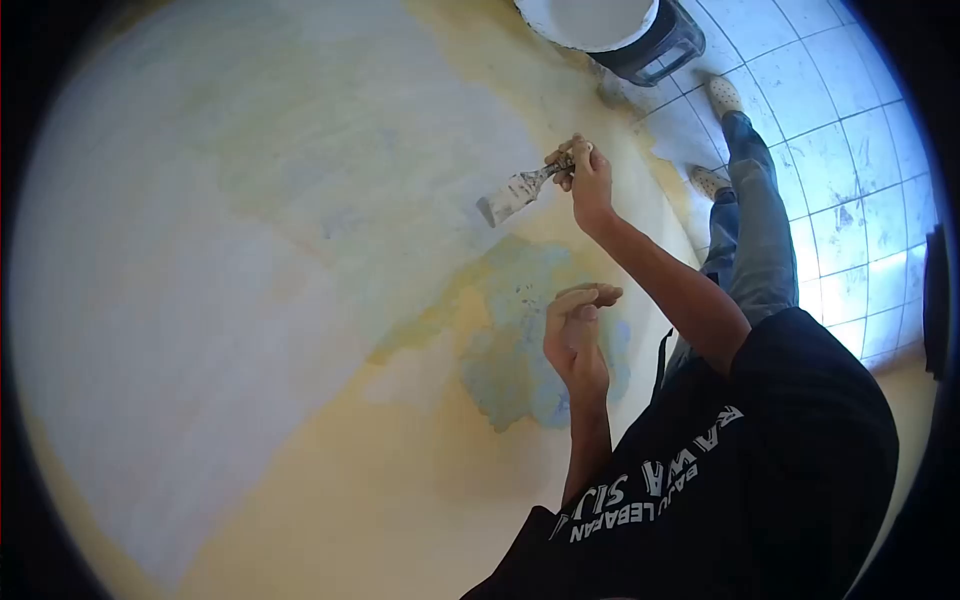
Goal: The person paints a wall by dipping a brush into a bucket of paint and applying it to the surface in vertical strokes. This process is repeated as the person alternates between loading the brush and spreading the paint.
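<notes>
My right hand [588,180] grips the handle of a putty knife [515,194]. Its paint-stained blade lies against the wall [250,250], pointing left. My left hand [575,335] hangs lower, close to the wall. Its fingers are loosely bent and it holds nothing. It is over a blue-green patch [515,350] where the yellow coat is gone. The wall is pale white and green on the left and yellow lower down.
A white bucket [598,20] sits on a dark stool [665,50] at the foot of the wall. White floor tiles [850,150] stretch to the right. My jeans [760,240] and shoes [722,95] stand near the wall's base.
</notes>
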Tool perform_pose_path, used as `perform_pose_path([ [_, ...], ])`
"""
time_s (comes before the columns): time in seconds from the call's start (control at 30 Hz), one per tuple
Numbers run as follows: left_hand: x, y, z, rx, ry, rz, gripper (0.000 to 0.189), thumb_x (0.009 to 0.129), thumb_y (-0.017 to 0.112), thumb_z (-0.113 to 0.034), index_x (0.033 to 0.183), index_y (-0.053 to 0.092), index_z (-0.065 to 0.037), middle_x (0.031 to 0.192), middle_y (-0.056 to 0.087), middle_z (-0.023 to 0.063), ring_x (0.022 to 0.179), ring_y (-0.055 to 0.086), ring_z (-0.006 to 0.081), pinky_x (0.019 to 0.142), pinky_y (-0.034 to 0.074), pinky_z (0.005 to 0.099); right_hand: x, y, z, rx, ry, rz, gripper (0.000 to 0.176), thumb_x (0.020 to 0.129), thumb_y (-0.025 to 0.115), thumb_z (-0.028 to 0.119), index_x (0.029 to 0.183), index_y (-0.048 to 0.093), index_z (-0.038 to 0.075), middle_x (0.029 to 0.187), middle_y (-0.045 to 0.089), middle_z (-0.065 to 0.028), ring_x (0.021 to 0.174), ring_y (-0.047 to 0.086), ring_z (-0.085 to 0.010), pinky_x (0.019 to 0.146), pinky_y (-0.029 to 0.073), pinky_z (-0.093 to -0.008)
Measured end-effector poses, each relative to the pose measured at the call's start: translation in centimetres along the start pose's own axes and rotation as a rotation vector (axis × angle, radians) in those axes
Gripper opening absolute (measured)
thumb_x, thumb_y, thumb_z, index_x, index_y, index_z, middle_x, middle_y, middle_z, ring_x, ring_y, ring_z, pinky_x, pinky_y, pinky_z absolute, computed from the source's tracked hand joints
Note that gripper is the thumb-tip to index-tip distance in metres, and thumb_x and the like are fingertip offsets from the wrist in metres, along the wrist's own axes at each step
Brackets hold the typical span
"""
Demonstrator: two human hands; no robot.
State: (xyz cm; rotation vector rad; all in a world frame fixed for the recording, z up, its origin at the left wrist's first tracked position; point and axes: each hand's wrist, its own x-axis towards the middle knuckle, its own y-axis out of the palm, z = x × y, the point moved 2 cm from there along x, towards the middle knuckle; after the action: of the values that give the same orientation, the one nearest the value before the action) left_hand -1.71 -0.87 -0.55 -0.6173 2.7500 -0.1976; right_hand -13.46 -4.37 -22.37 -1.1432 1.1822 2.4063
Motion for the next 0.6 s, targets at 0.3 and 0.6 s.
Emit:
perform_pose_path([
  [0.3,1.2,2.6,-2.7,0.007,0.041,-0.003,0.019,0.099,0.051,0.000,0.116,0.060,0.002,0.111,0.068,0.0199,0.100,0.069,0.0299,0.089,0.054,0.0405,6.9,-9.6,-6.2,-0.095,-0.117,-0.412,0.032,0.111,0.050,0.033,0.103,0.060,0.005,0.086,0.075,-0.0140,0.056,0.062,-0.0136,0.053,0.051,-0.0274],
  [0.6,1.0,1.9,-1.8,-0.011,0.048,-0.051,0.020,0.098,0.052,0.000,0.117,0.060,0.002,0.111,0.068,0.0196,0.100,0.069,0.0293,0.089,0.054,0.0405,1.0,3.1,0.5,0.112,-0.004,0.030,0.036,0.111,0.048,0.037,0.102,0.060,0.005,0.082,0.073,-0.0119,0.057,0.061,-0.0131,0.051,0.047,-0.0260],
])
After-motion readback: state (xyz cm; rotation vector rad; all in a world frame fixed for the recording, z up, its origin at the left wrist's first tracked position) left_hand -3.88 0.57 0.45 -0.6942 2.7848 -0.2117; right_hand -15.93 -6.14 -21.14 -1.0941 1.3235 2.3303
